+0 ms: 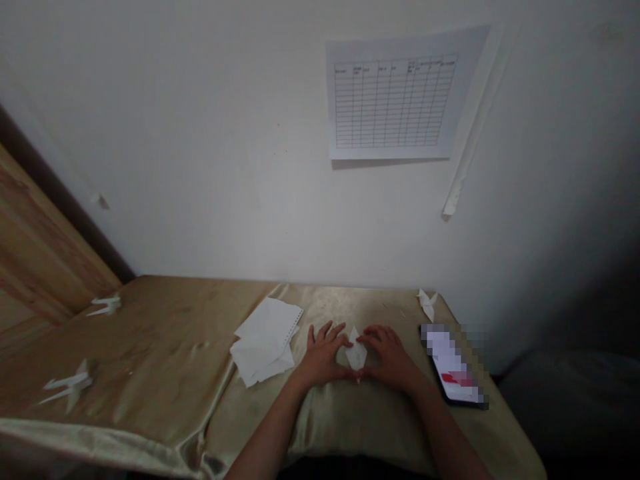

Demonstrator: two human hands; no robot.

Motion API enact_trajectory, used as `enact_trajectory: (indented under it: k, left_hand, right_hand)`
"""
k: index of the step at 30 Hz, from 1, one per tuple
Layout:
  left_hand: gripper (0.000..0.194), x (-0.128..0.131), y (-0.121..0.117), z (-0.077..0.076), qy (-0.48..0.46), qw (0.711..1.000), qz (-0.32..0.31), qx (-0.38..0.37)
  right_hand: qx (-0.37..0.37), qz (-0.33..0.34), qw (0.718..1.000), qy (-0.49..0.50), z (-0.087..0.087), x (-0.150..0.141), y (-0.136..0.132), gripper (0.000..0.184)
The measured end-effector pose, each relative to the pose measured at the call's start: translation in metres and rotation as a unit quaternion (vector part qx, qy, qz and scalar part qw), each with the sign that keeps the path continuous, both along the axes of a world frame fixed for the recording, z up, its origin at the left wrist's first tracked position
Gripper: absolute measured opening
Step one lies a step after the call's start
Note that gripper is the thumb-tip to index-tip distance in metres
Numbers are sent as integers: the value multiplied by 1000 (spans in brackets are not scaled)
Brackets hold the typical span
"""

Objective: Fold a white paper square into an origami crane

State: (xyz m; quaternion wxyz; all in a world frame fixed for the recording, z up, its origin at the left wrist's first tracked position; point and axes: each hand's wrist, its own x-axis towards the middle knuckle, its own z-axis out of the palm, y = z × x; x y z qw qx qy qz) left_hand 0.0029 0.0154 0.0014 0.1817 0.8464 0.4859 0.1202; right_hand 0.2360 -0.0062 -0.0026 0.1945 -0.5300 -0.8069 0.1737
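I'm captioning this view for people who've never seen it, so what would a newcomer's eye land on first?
Probably the printed grid sheet, standing out on the pale wall above the table. Next, the left hand and right hand, with fingertips at a small folded white paper between them. The phone with its lit, partly pixelated screen also draws notice, lying beyond the right hand toward the table's right edge.

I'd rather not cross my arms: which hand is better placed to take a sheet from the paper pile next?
Probably your left hand: it's nearer the paper pile, while your right hand is on the far side of the folded paper. Both hands' fingers are at that folded paper, though.
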Motion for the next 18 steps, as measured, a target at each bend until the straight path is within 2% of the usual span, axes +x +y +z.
enact_trajectory:
  k: [3, 7, 13, 18]
  left_hand:
    - [45, 1, 0, -1, 0, 1000, 13, 3]
    - [25, 5, 0, 2, -3, 999, 44, 7]
    - [34, 7, 3, 0, -21, 998, 64, 16]
    - [43, 5, 5, -1, -18, 998, 61, 19]
  right_hand:
    - [5, 3, 1000, 13, 1, 1, 1, 65]
    - [14, 1, 999, 50, 1, 2, 4, 30]
    - [46, -21, 996, 74, -3, 0, 11, 19]
    - [54, -26, 995, 83, -10, 0, 15, 18]
